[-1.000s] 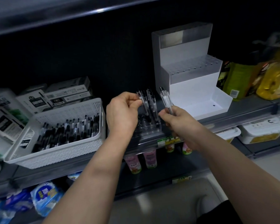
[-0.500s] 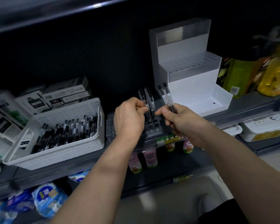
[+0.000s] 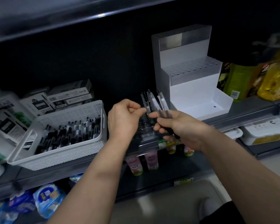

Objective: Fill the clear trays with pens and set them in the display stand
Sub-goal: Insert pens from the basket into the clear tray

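Note:
A clear tray [image 3: 144,126] sits on the shelf between my hands, with a few pens [image 3: 145,101] standing upright in its holes. My right hand [image 3: 179,126] grips a small bundle of clear black-tipped pens [image 3: 162,104], tips up, just right of the tray. My left hand [image 3: 123,118] is curled beside the tray's left edge, its thumb and forefinger pinching at one pen [image 3: 147,109] near the bundle. The white stepped display stand [image 3: 192,81] is behind and to the right, with rows of holes on its middle step. A white basket [image 3: 68,147] of pens is at the left.
Pen boxes [image 3: 68,97] are stacked behind the basket. Yellow and green bottles [image 3: 275,81] stand right of the stand. Small pink bottles [image 3: 142,164] sit on the lower shelf, white tubs [image 3: 262,135] to the lower right, blue packs [image 3: 45,201] at bottom left.
My hands have drawn closer over the tray. My right hand now holds the bundle nearer the standing pens, and my left fingers reach across to it.

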